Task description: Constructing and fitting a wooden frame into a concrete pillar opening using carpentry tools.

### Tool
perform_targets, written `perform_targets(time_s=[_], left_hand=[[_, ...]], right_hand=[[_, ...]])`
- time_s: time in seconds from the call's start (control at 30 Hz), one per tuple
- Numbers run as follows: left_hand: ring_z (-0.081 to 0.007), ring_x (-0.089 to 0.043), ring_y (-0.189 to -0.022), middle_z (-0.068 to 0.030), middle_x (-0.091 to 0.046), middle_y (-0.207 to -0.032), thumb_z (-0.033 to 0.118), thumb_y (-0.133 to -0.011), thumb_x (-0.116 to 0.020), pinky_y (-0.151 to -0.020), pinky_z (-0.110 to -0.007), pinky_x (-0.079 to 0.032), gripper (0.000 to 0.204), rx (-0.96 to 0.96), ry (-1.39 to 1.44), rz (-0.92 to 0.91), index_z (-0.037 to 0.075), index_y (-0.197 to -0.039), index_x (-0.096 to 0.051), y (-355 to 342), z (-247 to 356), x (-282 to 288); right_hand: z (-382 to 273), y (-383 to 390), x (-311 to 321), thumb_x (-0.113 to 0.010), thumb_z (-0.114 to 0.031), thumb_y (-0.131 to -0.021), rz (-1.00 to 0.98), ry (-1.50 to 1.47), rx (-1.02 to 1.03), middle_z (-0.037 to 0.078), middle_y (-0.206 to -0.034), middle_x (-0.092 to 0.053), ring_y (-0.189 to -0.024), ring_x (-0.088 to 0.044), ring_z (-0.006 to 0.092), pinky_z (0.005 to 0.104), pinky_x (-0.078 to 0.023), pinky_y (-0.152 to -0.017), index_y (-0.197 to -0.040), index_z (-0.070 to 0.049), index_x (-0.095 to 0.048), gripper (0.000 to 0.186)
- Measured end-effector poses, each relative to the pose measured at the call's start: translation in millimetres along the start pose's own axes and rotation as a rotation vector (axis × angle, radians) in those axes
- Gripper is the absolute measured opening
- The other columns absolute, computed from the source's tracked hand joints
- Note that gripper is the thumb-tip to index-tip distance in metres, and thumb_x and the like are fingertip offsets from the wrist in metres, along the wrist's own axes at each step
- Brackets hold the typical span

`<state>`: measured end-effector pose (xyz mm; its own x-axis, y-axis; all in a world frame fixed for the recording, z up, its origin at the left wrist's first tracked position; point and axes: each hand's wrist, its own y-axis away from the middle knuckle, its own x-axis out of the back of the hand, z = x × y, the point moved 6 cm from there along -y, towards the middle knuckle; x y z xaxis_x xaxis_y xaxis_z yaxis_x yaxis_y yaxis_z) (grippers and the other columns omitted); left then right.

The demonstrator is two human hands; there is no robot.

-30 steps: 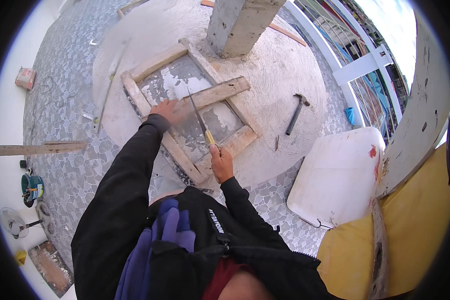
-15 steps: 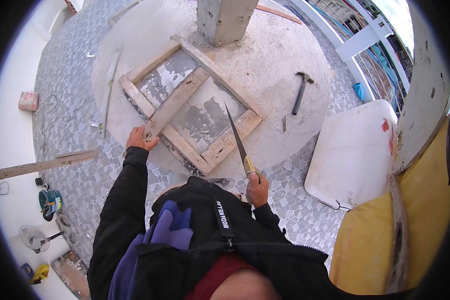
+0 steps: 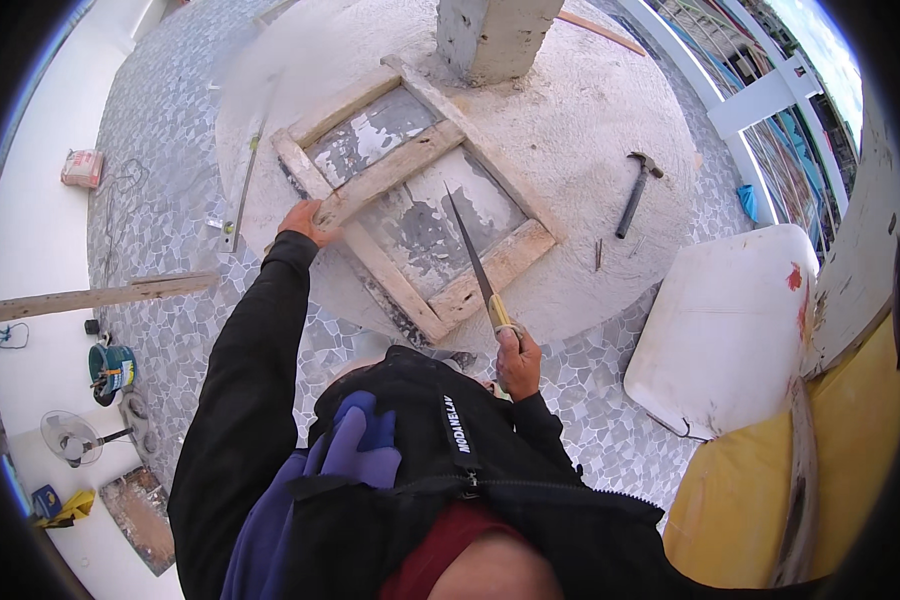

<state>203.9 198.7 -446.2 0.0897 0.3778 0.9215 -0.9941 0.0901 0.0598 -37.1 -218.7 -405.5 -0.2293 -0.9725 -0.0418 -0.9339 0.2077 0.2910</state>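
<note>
My left hand (image 3: 308, 222) is closed around the near end of a weathered wooden board (image 3: 395, 172). The board lies slantwise across a rectangular wooden frame (image 3: 485, 165), over its left rail, and reaches the far rail. Grey sheet with patchy white coating (image 3: 435, 225) shows inside the frame. In my right hand (image 3: 518, 362) is a handsaw (image 3: 475, 260), gripped by its pale yellow handle. Its narrow blade points away from me, with the tip above the sheet. No contact between blade and wood can be made out.
The frame lies on a round, rough white tabletop (image 3: 590, 255) with a concrete post (image 3: 492, 40) rising from it. A hammer (image 3: 635, 195) and thin nails (image 3: 598, 255) lie at right. A level (image 3: 240, 195) is at left. A white container (image 3: 725, 325) stands to the right.
My left hand has pushed the board's near end away from me, turning the board across the frame. The right hand holds the saw much as before. The whole view has shifted slightly.
</note>
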Motion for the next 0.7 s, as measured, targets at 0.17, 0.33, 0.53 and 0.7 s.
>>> perform_targets(time_s=[0.17, 0.33, 0.53, 0.7], left_hand=[[-0.0348, -0.060, -0.100, -0.0186, -0.062, -0.103, 0.050, -0.060, -0.079, -0.089, -0.039, -0.048, 0.076, -0.035, 0.021, 0.101, 0.002, -0.117, -0.062, -0.2, 0.4, 2.9], [-0.0346, -0.058, -0.102, -0.0187, -0.059, -0.109, 0.051, -0.062, -0.078, -0.090, -0.040, -0.047, 0.076, -0.045, 0.029, 0.117, 0.002, -0.118, -0.061, 4.9, 1.1, -2.5], [-0.0340, -0.059, -0.098, -0.0167, -0.059, -0.104, 0.048, -0.062, -0.079, -0.086, -0.039, -0.048, 0.074, 0.008, 0.110, 0.033, 0.002, -0.117, -0.062, 7.8, 23.9, 16.0], [-0.0323, -0.061, -0.095, -0.0140, -0.062, -0.100, 0.046, -0.061, -0.080, -0.085, -0.038, -0.049, 0.068, -0.053, 0.132, 0.072, 0.006, -0.113, -0.064, 9.7, 21.6, 8.2]], right_hand=[[11.4, 6.8, 5.0, -0.058, -0.024, -0.097, 0.007, -0.023, -0.112, -0.008, -0.067, -0.046, -0.054, -0.039, 0.0005, 0.0194, -0.030, -0.047, -0.118, 0.002, -0.061, 0.034], [12.2, -5.0, -0.2, -0.058, -0.026, -0.097, 0.014, -0.024, -0.098, -0.007, -0.062, -0.045, -0.048, -0.039, 0.0012, 0.0197, -0.031, -0.043, -0.111, 0.000, -0.061, 0.030], [-7.4, -32.9, -12.3, -0.056, -0.026, -0.098, -0.017, 0.041, -0.012, -0.007, -0.058, -0.042, -0.045, -0.038, 0.0012, 0.0201, -0.031, -0.040, -0.109, 0.000, -0.060, 0.028], [-29.0, -34.7, -19.3, -0.058, -0.025, -0.097, -0.017, 0.077, 0.015, -0.007, -0.066, -0.048, -0.055, -0.041, 0.0021, 0.0209, -0.033, -0.048, -0.122, 0.000, -0.060, 0.036]])
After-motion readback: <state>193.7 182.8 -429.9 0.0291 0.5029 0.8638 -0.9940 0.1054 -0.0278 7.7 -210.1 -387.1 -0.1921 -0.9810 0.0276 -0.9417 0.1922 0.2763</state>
